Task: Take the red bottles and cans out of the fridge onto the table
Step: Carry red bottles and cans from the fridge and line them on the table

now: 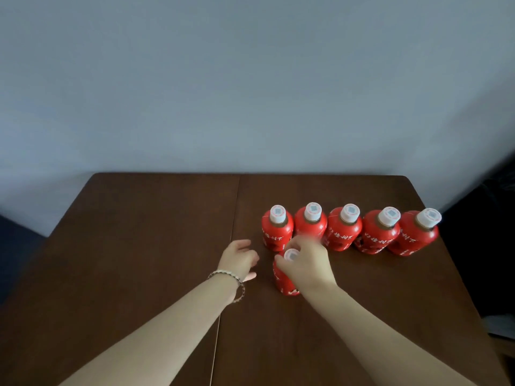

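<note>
Head view, looking down on a dark brown wooden tabletop (139, 232) set against a pale grey wall (250, 79). A row of 5 red bottles (343, 232) stands upright on the right half of the tabletop, near its far edge, shoulder to shoulder; each has a white cap (313, 211) and white lettering on the red wrap. A front bottle (280, 277) of the same kind stands on the tabletop just before the left end of the row, apart from it.

The right hand (309, 263) comes in from the lower right and covers the front bottle's right side and shoulder; its grip appears closed round the neck just below the cap, though the fingertips are blurred and their exact contact is unclear.

The left hand (239, 259) is over the tabletop just left of the front bottle, fingers loosely curled, its grip empty. A beaded bracelet (239, 285) circles the left wrist.
</note>
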The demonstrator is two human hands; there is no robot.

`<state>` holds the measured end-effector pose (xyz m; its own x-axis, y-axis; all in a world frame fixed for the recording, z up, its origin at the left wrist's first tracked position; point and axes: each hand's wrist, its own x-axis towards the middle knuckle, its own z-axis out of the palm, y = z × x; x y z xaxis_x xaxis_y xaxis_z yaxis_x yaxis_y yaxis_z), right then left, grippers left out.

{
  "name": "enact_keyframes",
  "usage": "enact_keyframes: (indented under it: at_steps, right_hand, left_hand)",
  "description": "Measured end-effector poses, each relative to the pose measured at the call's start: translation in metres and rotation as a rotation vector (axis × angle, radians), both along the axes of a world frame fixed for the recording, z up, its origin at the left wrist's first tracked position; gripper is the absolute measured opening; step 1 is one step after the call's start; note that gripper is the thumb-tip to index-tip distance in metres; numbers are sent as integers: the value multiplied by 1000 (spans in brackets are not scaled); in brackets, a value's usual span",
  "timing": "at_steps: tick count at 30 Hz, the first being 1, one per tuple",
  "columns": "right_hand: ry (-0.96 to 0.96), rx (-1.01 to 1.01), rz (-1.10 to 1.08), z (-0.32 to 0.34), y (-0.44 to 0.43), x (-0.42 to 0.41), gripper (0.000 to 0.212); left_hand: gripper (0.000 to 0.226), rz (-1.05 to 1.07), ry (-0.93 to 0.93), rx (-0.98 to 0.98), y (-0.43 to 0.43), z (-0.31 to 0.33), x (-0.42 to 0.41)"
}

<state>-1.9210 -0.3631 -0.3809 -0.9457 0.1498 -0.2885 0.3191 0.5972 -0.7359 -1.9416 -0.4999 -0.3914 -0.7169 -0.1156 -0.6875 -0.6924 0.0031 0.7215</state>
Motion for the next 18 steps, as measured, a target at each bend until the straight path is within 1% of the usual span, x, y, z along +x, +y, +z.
enact_keyframes:
  at_steps: [2,4,6,7,9,11,13,18]
  right_hand:
    - [3,-96,-42,-2,-15,-9,21]
    - [-12,-186,-77,-3,-22,-11,39]
    - [-13,-206,-75,-3,-20,-5,60]
    - [-14,-203,-65,-2,-16,-1,67]
    - [-55,-206,-55,-3,-5,10,74]
    - [-145,-160,-16,-6,9,21,71]
    - [-226,-84,64,-11,22,33,63]
    - [-315,-15,114,-14,47,59,43]
  left_hand:
    - [38,-18,-37,89,0,6,11]
    - [32,-41,-54,128,2,10,18]
    - [40,-93,-52,125,6,11,20]
    - [46,-114,-41,126,9,10,21]
    - [56,-131,-8,111,17,8,21]
    - [60,-107,14,74,28,9,21]
    - [61,-57,0,54,36,11,19]
    - [63,-62,-26,-35,42,12,18]
